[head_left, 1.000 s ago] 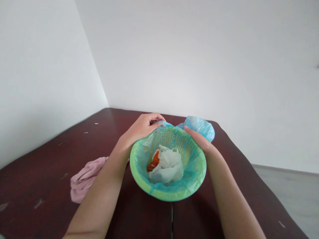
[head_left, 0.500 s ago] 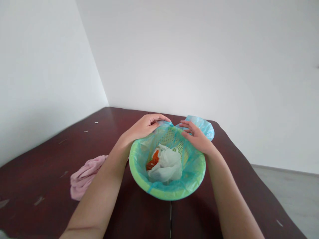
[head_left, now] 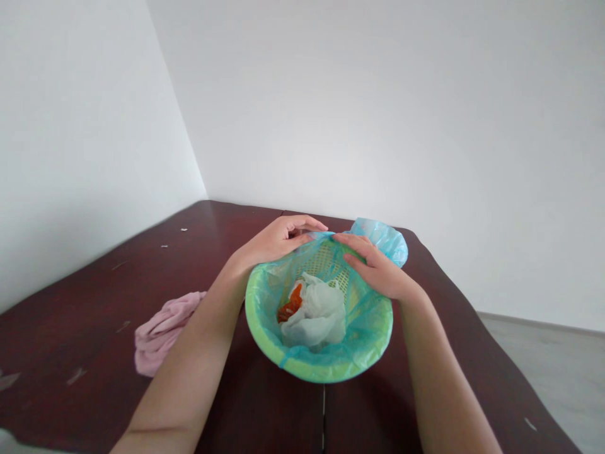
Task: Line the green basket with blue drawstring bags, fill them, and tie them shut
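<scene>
Right hand (head_left: 375,268) has slid inward along the far rim since the earlier frame, its fingertips now almost meeting those of the left hand (head_left: 278,241). Both hands lie close together over the rim of a green plastic basket (head_left: 255,315), though whether they pinch the pale blue plastic liner (head_left: 382,243) or only rest on it cannot be told. Inside the basket, a crumpled white wad (head_left: 314,312) lies against an orange scrap (head_left: 290,304). Basket sits around the middle of the desk (head_left: 70,328), toward its near edge, and a pink cloth (head_left: 163,334) lies just beside the left forearm (head_left: 189,359). Uneven tugging could drag the liner off the rim or tip the basket, which looks light
</scene>
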Demonstrator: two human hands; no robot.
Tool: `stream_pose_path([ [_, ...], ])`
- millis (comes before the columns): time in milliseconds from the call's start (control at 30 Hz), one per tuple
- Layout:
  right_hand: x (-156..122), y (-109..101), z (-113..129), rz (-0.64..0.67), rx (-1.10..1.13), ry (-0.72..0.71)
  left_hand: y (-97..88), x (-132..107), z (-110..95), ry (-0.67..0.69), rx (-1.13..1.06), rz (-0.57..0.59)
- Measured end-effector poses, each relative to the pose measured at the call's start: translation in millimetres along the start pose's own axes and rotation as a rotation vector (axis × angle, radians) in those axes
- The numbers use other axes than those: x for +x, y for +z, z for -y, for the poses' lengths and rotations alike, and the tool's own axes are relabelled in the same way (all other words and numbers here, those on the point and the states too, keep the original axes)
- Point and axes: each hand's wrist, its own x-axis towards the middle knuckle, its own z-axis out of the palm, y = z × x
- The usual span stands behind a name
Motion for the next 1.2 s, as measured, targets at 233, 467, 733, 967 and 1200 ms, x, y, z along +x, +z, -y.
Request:
stream_pose_path([
  [233,4,3,21,-0.217,-0.124,-0.009,0.1,-2,-4,-0.087,0.085,-0.062],
  [467,7,3,39,-0.377,-0.080,-0.012,-0.8,-2,-9,-0.101,0.102,-0.045],
  [733,5,1,24,-0.325,0.043,0.051,-7.6,-2,-8,-0.027,0.164,-0.188],
  [967,-2,-1,21,-0.237,-0.163,0.075,-12.5,-4,-15,-0.096,0.074,-0.220],
  [1200,5,-3,29,-0.563,-0.079,0.210,-28.6,-18,-28,-0.153,0.157,-0.003],
])
